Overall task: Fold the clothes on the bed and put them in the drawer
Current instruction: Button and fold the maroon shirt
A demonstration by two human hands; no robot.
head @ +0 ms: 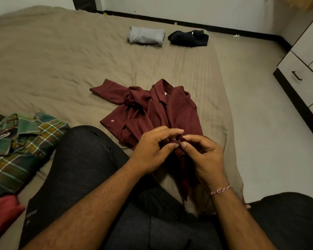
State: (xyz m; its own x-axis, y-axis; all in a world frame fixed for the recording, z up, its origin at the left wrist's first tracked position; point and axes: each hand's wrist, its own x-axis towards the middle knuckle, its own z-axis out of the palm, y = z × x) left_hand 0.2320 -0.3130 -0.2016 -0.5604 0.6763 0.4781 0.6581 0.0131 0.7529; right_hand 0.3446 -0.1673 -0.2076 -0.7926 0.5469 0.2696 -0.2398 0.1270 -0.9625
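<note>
Between both hands (179, 148), pinched maroon shirt (152, 109)

A white wall (188, 8) with dark baseboard (206, 27) borders the floor (260, 105).

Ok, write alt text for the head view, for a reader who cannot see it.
A person sitting on a bed pinches the near edge of a crumpled maroon shirt with the left hand and right hand. A folded grey garment and a folded dark garment lie further up the bed; a green plaid shirt lies at left.
</note>
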